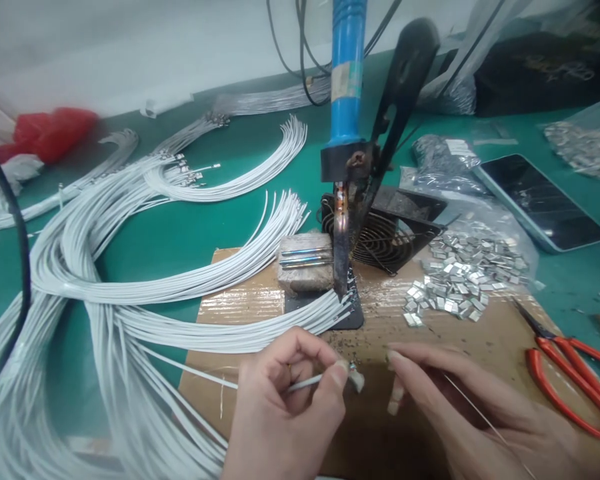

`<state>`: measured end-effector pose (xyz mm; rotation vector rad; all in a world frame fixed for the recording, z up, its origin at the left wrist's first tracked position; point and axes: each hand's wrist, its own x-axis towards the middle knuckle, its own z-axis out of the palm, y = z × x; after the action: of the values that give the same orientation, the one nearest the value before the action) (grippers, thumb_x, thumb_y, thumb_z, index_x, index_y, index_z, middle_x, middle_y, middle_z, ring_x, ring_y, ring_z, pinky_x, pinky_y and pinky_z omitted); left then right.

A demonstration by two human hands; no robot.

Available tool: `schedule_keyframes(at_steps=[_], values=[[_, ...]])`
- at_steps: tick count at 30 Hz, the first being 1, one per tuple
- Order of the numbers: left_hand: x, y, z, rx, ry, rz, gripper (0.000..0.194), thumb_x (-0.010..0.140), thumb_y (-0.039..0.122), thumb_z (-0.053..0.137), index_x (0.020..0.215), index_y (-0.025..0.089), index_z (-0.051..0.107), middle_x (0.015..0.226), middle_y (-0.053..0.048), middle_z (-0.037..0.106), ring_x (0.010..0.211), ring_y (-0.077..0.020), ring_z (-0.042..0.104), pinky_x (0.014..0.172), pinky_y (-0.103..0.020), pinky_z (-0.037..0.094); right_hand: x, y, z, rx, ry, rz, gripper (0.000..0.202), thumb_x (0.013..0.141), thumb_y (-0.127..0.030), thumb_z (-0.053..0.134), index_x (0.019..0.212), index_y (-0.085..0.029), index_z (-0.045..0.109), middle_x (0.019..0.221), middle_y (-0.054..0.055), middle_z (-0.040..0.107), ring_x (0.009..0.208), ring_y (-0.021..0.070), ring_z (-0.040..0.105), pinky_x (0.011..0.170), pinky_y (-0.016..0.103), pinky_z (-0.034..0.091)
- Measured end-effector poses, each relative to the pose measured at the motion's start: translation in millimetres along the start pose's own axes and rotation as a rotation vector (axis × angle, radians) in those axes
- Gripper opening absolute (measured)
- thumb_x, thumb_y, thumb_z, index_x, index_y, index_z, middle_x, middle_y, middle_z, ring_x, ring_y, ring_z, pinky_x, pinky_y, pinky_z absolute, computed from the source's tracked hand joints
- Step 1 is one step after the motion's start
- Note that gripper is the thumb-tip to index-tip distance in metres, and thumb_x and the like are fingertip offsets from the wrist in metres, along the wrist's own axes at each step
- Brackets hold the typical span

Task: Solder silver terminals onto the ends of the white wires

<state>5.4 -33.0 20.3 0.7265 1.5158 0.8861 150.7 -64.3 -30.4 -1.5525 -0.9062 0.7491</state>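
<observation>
My left hand point(290, 407), low in the middle of the view, pinches a white wire point(304, 384) between thumb and forefinger. The wire's tip pokes out just past the fingertips, with a small shiny bit at its end. To the right, my right hand point(460, 400) has thumb and forefinger close together, with a thin strand of solder wire point(480, 413) running through it. Whether anything small sits at those fingertips I cannot make out. Above both hands stands a blue-handled soldering iron point(347, 100), its tip pointing down over a bundle of white wires point(240, 332).
A grey block point(305, 263) stands beside the iron, with a black fan point(390, 233) behind. Small metal pieces point(455, 273) lie piled on the cardboard point(380, 293). Red-handled cutters point(570, 373) and a phone point(543, 200) lie at right; more wire bundles point(180, 283) spread left.
</observation>
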Motion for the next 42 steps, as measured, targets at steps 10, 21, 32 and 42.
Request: schedule_keyframes(at_steps=[10,21,32,42], values=[[-0.1,-2.1,-3.7,0.125,-0.071,0.094,0.013,0.071,0.02,0.078,0.063,0.019,0.067,0.075,-0.002,0.075,0.063,-0.0109,0.057,0.049,-0.016,0.036,2.8,-10.0,10.3,0.265,-0.237,0.28,0.012,0.074,-0.034,0.089,0.068,-0.026,0.084,0.065,-0.001,0.07,0.046,0.0066,0.061,0.046,0.008,0.05],[0.2,0.4,-0.2,0.16,-0.05,0.114,0.015,0.07,0.019,0.077,0.06,0.019,0.066,0.071,-0.003,0.072,0.064,-0.013,0.057,0.048,-0.018,0.032,7.2,-5.3,4.9,0.222,-0.355,0.198,0.005,0.082,-0.032,0.086,0.078,-0.03,0.089,0.068,-0.001,0.069,0.047,0.0077,0.061,0.044,0.011,0.051],[-0.3,1.7,0.8,0.174,-0.049,0.122,0.014,0.069,0.016,0.076,0.059,0.019,0.067,0.072,-0.003,0.073,0.064,-0.0136,0.06,0.051,-0.018,0.038,6.5,-8.1,5.0,0.245,-0.361,0.24,0.005,0.08,-0.034,0.087,0.082,-0.032,0.091,0.069,0.0,0.07,0.048,0.0078,0.06,0.045,0.013,0.049],[0.5,1.6,4.2,0.104,-0.037,0.11,0.014,0.068,0.012,0.078,0.058,0.016,0.069,0.072,-0.002,0.074,0.057,-0.009,0.057,0.051,-0.014,0.042,6.1,-6.0,3.2,0.156,-0.394,0.062,0.007,0.085,-0.03,0.083,0.083,-0.034,0.088,0.074,-0.001,0.074,0.052,0.0104,0.066,0.046,0.014,0.051]])
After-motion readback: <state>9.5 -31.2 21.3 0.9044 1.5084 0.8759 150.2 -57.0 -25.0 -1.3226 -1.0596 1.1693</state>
